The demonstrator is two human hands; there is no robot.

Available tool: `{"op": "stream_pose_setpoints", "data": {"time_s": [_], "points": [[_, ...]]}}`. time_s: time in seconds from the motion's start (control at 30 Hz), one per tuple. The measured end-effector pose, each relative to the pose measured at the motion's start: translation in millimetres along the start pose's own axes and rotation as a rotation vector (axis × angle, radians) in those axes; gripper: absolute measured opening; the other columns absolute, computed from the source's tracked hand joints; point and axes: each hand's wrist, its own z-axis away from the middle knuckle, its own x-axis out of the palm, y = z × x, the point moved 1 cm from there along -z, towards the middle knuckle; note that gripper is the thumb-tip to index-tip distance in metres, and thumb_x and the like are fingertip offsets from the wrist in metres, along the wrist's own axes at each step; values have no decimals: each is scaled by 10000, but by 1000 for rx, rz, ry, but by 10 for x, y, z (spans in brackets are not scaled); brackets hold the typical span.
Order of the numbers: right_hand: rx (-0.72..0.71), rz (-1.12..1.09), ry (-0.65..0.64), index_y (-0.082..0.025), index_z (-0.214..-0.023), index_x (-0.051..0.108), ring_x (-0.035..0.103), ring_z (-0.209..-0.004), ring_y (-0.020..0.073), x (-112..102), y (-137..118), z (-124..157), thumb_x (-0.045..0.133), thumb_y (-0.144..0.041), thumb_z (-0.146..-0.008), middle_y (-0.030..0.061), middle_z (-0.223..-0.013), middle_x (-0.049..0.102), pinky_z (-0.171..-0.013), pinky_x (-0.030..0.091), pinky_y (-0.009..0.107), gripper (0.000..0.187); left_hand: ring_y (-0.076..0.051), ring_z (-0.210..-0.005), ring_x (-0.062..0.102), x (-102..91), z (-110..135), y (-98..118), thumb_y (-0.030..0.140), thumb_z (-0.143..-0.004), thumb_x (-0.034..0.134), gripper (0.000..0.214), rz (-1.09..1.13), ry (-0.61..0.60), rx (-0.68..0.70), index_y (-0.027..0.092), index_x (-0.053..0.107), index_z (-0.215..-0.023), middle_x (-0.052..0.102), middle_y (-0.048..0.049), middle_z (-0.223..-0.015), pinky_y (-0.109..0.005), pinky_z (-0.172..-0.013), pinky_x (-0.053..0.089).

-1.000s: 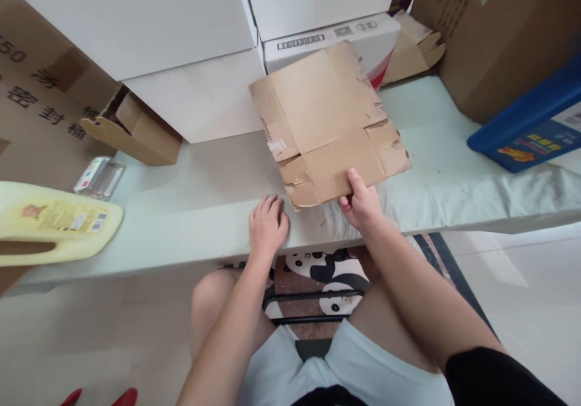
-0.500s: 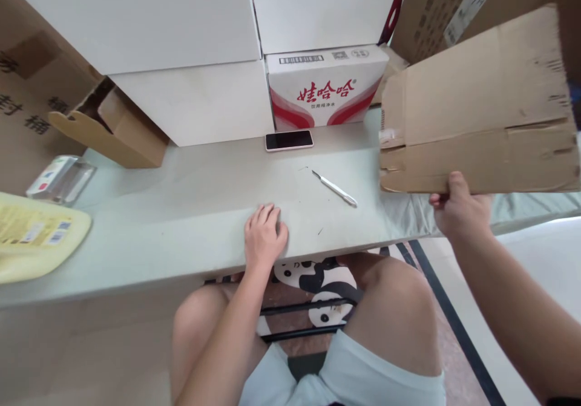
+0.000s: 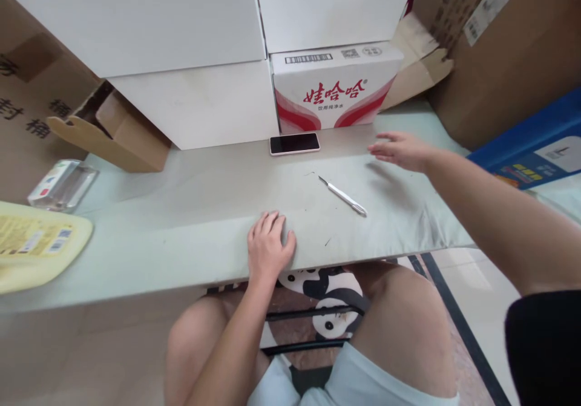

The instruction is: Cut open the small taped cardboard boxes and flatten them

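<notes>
Right hand point(image 3: 399, 149) hangs just over the pale grey-green desk point(image 3: 181, 212), palm down, fingers stretched out and loosely apart, so that grip is open with nothing in it. The closest thing to it is the thin silver metal scalpel-like tool point(image 3: 343, 196). It lies flat and slanted on the desk, nearer the person and a bit left of that hand, not touching it, with only bare desk between them.

Left hand point(image 3: 269, 247) rests flat at the desk's front edge, fingers together, gripping nothing, apart from the tool.

Further back, a black-screened phone with a pale rim point(image 3: 295, 143) lies flat just in front of a white carton with red waves and lettering point(image 3: 336, 85), which sits beside big plain white boxes point(image 3: 190, 103).

On the right are a blue box with a printed label point(image 3: 535, 140) and a large brown cardboard carton point(image 3: 499, 55). On the left are a small open brown cardboard box point(image 3: 113, 130), a clear plastic pack point(image 3: 63, 182) and a pale yellow plastic jug on its side point(image 3: 36, 245).
</notes>
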Motion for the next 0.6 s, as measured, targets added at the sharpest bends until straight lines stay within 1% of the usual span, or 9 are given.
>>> {"op": "stream_pose_setpoints", "data": {"time_s": [0.07,0.13,0.2,0.27,0.37,0.43,0.47,0.53,0.6], "points": [[24,73,-127,-193,-982,710,731,-848,180,189,89,162,805,-60,-686,62,-882,770,-776,585,299,339,-377,-1388,522,-1,5,1,343,-891,552,383,3,-7,6,216,699,-1222,643,-132,-1415,-579,-1135,410],[8,186,-226,-211,-1045,725,727,-878,183,328,171,359,824,-86,-674,59,-932,786,-825,570,310,403,-373,-1386,526,-3,8,4,343,-895,551,381,14,-2,9,214,701,-1221,645,-133,-1411,-574,-1141,408],[-31,310,-286,-226,-1046,722,721,-884,189,433,214,516,813,-138,-698,51,-945,792,-853,557,336,371,-370,-1392,521,-8,10,13,341,-902,544,387,20,-4,6,205,699,-1229,643,-136,-1414,-572,-1149,402],[-79,396,-308,-231,-1034,715,716,-866,197,541,210,611,795,-199,-721,47,-930,793,-847,553,357,325,-366,-1400,513,-20,14,30,343,-908,536,397,16,-23,0,193,693,-1241,635,-140,-1424,-569,-1155,396],[-154,529,-386,-226,-1086,695,705,-852,197,809,121,675,747,-270,-773,55,-947,792,-826,548,356,321,-343,-1403,510,-48,39,62,333,-918,523,406,2,-55,-14,185,677,-1263,631,-126,-1433,-544,-1172,384],[-227,659,-448,-207,-1140,678,697,-835,194,1102,19,700,687,-285,-824,74,-975,790,-797,547,343,325,-320,-1402,509,-66,69,78,303,-921,512,405,-5,-62,-18,187,661,-1279,631,-107,-1435,-520,-1183,378],[-276,733,-474,-193,-1162,671,692,-811,194,1288,-39,714,653,-287,-848,86,-983,788,-769,548,341,328,-313,-1399,510,-72,85,82,294,-916,516,405,-3,-62,-8,189,653,-1283,632,-102,-1433,-519,-1181,380],[-386,850,-509,-165,-1182,667,685,-772,205,1740,-157,748,599,-276,-877,107,-980,782,-732,550,351,332,-297,-1410,494,-75,113,77,272,-908,523,410,15,-40,12,196,635,-1294,624,-91,-1439,-514,-1176,390],[-488,905,-546,-147,-1172,677,693,-811,230,2285,-271,799,580,-241,-879,120,-975,776,-782,558,383,323,-286,-1412,485,-68,134,57,274,-906,533,400,44,-21,25,190,628,-1285,633,-90,-1414,-511,-1175,399]]}}
